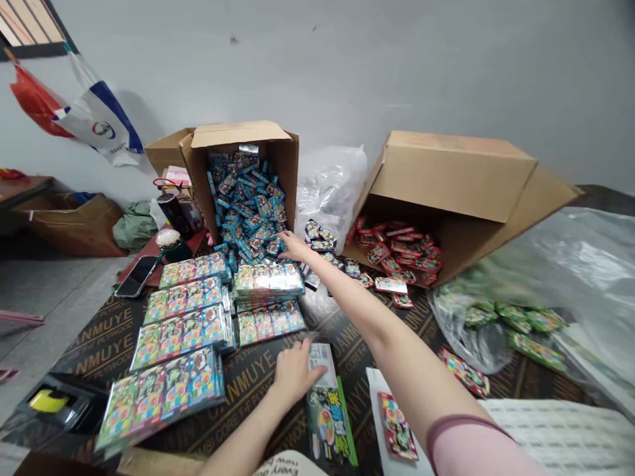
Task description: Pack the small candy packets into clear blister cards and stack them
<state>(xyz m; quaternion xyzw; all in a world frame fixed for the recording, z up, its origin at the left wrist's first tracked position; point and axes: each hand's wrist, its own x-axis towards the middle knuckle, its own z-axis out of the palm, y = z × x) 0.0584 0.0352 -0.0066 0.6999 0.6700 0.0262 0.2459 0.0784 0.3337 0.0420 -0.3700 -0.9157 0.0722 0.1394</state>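
My right hand (294,247) reaches to the front edge of a heap of small blue packets (251,208), which spill from a carton lying on its side. Its fingers are apart and touch the packets; nothing shows gripped. Lower down, my left hand (294,370) rests beside a flat green and black printed package (327,413), thumb spread over its pale upper part. The fingertips are partly blurred, and I see nothing held. Left of my hands lie rows of wrapped multi-packs (181,330) with green, red, dark and blue panels. Two more stacks (270,281) stand just ahead of my left hand.
Another tilted carton (446,175) holds red packets (397,248). Dark packets (320,235) lie between the cartons. Green packets (516,317) sit in clear plastic at right. A phone (137,276), a lidded cup (173,244) and a tape dispenser (59,403) are at left.
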